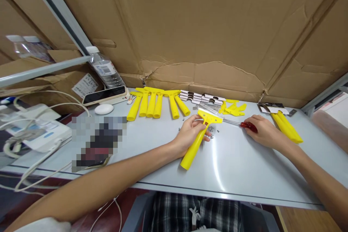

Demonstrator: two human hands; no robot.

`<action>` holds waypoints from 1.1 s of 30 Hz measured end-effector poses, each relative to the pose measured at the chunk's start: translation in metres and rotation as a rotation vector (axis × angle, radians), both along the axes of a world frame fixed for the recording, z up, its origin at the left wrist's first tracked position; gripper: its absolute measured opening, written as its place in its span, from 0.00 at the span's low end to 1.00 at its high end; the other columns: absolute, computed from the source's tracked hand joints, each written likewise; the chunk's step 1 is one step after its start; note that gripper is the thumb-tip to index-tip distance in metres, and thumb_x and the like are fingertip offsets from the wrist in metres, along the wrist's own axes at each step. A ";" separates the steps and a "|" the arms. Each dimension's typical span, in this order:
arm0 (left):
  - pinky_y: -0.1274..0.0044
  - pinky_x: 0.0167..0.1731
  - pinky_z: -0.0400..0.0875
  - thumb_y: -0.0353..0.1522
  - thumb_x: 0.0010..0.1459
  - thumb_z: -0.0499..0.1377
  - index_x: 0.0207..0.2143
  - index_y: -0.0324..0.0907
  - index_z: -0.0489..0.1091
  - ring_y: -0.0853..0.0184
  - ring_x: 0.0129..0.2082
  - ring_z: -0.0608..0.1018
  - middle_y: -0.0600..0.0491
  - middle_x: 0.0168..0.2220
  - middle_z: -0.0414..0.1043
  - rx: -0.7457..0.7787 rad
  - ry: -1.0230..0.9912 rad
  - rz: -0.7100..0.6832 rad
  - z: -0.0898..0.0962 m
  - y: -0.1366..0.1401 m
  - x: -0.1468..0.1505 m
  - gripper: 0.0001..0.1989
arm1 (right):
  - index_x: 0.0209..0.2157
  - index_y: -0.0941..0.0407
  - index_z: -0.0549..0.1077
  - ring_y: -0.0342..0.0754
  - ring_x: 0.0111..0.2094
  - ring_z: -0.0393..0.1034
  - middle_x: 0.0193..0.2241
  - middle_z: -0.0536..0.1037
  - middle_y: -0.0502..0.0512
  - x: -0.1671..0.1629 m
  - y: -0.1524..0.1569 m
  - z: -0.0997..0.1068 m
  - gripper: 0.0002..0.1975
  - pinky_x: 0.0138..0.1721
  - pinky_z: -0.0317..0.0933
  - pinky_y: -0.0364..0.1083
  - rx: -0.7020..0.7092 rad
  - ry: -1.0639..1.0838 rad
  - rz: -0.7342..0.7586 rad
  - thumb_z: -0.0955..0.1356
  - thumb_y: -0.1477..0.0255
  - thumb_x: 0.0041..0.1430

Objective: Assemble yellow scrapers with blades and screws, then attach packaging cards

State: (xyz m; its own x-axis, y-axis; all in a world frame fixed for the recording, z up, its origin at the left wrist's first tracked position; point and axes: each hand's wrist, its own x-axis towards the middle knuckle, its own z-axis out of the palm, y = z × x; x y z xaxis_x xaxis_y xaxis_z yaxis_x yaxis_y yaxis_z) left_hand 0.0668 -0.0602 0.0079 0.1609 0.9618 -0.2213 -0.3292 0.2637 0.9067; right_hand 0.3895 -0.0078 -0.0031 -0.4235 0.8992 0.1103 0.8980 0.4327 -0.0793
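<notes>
My left hand is closed around the neck of a yellow scraper, its hollow handle slanting down toward me. A screwdriver with a red handle is gripped in my right hand. Its metal shaft points left and reaches the right end of the scraper's head; whether the tip sits in a screw is too small to tell. Small loose screws lie on the table just behind and beside the scraper. Flat yellow plastic pieces and metal blades lie behind my hands.
Several yellow scraper handles stand in a row at the back left. White blade boxes line the cardboard wall. More yellow scrapers lie far right. Left are a phone, a bottle, a white oval object and cables.
</notes>
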 end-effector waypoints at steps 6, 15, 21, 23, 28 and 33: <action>0.67 0.31 0.81 0.23 0.57 0.63 0.42 0.37 0.68 0.62 0.26 0.83 0.48 0.36 0.76 0.024 -0.120 0.018 -0.007 0.004 0.001 0.11 | 0.49 0.53 0.79 0.55 0.43 0.75 0.45 0.80 0.61 -0.016 0.017 0.014 0.18 0.39 0.65 0.49 -0.061 -0.182 -0.017 0.65 0.62 0.63; 0.64 0.43 0.82 0.25 0.58 0.68 0.46 0.34 0.70 0.60 0.34 0.86 0.40 0.48 0.75 0.052 -0.183 -0.025 -0.014 0.004 -0.002 0.15 | 0.55 0.53 0.77 0.57 0.45 0.77 0.49 0.80 0.61 -0.050 0.032 0.020 0.24 0.45 0.68 0.53 -0.103 -0.095 0.039 0.68 0.59 0.60; 0.63 0.45 0.82 0.27 0.58 0.70 0.45 0.35 0.70 0.60 0.34 0.86 0.39 0.48 0.76 0.031 -0.204 -0.078 -0.020 0.006 -0.003 0.15 | 0.50 0.53 0.77 0.54 0.50 0.76 0.52 0.79 0.59 -0.078 0.005 0.017 0.18 0.48 0.71 0.52 -0.071 0.456 0.130 0.62 0.60 0.69; 0.63 0.46 0.82 0.27 0.58 0.70 0.45 0.35 0.70 0.59 0.34 0.86 0.40 0.47 0.77 0.015 -0.206 -0.088 -0.020 0.006 -0.002 0.16 | 0.51 0.52 0.76 0.53 0.49 0.76 0.51 0.80 0.58 -0.085 -0.003 0.010 0.18 0.50 0.71 0.52 -0.152 0.642 0.098 0.64 0.57 0.70; 0.64 0.45 0.82 0.29 0.56 0.72 0.46 0.35 0.71 0.59 0.33 0.86 0.41 0.45 0.78 0.002 -0.168 -0.103 -0.020 0.006 -0.001 0.18 | 0.53 0.54 0.74 0.51 0.43 0.77 0.44 0.81 0.59 -0.095 -0.011 -0.007 0.23 0.46 0.72 0.51 -0.369 0.966 0.055 0.70 0.53 0.64; 0.65 0.44 0.83 0.31 0.53 0.74 0.46 0.36 0.72 0.61 0.34 0.86 0.41 0.47 0.77 0.017 -0.185 -0.114 -0.022 0.005 -0.001 0.21 | 0.55 0.55 0.72 0.46 0.29 0.74 0.31 0.80 0.53 -0.096 -0.012 -0.010 0.28 0.36 0.69 0.48 -0.591 1.114 0.014 0.75 0.55 0.58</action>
State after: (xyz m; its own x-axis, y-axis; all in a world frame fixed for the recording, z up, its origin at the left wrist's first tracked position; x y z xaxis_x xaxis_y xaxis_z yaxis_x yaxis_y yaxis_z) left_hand 0.0660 -0.0548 -0.0140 0.3051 0.9384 -0.1620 -0.4596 0.2941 0.8380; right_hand 0.2935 -0.0201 -0.0128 -0.3694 0.9293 -0.0038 0.2150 0.0815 -0.9732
